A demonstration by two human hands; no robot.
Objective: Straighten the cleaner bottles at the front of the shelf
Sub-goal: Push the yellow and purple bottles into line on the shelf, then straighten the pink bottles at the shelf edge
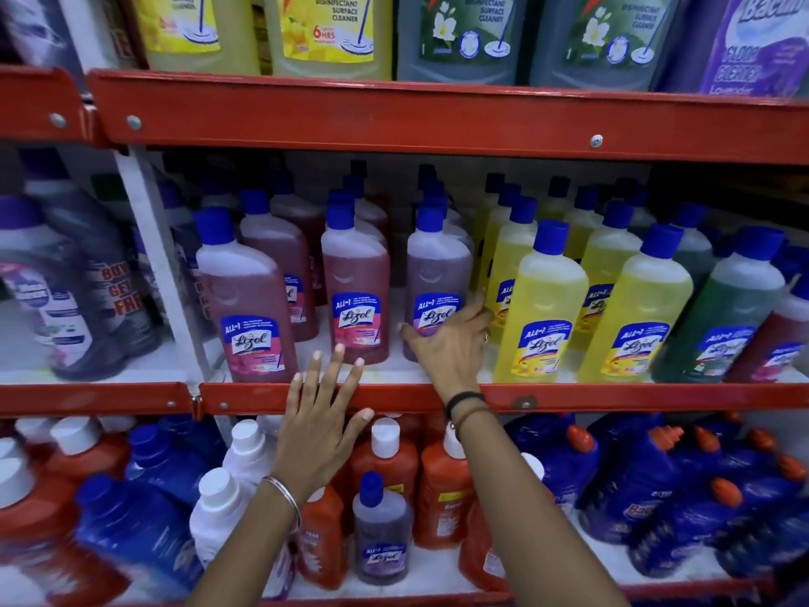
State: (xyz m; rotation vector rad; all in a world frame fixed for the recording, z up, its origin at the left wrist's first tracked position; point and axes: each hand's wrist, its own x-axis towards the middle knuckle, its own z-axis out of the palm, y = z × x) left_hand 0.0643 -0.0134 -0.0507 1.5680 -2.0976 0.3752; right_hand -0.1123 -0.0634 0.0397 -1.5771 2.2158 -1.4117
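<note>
The job looks partly done: along the front of the middle shelf [394, 394] the two pink bottles and the two yellow bottles stand upright with labels facing out, though the leftmost pink bottle [247, 308] leans a little and sits nearer the edge than its neighbour [355, 295]. The right hand [451, 348] is on the purple bottle [437, 282], which stands between the pink and yellow rows; its fingers [475, 306] wrap the lower label with the thumb on the opposite side, a grip that seems meant to turn or slide it. The left hand [319, 427] is spread wide and flat, empty, over the red shelf lip below the second pink bottle. Left to do, probably, are this purple bottle and the green bottle [722, 317] at the far right, which tilts. The bottles are translucent plastic with blue caps and blue-bordered labels.
</note>
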